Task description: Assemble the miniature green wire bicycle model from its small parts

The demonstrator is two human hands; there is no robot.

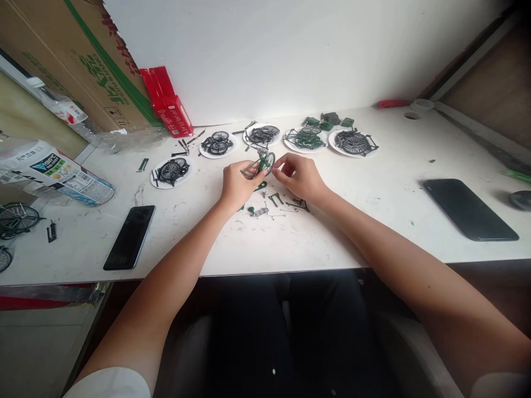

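My left hand (pixel 238 183) is closed on a small green model bicycle (pixel 264 162), held upright just above the table with a spoked wheel turned toward the right. Close beside that wheel, my right hand (pixel 303 176) has its thumb and fingertips bent together in a pinch. Whatever is between those fingertips is too small to make out. Below the hands lie loose model parts, among them a green forked piece (pixel 275 199), a grey rack-like piece (pixel 261 211) and thin rods. Part of the bicycle's frame is hidden behind my left fingers.
Paper plates with bicycle parts stand behind the hands: a black set (pixel 173 170), another black set (pixel 217 143), a green set (pixel 306 139). A phone (pixel 129 237) lies left, a dark slab (pixel 470 210) right. A bottle (pixel 62 172) and red box (pixel 176 115) stand left.
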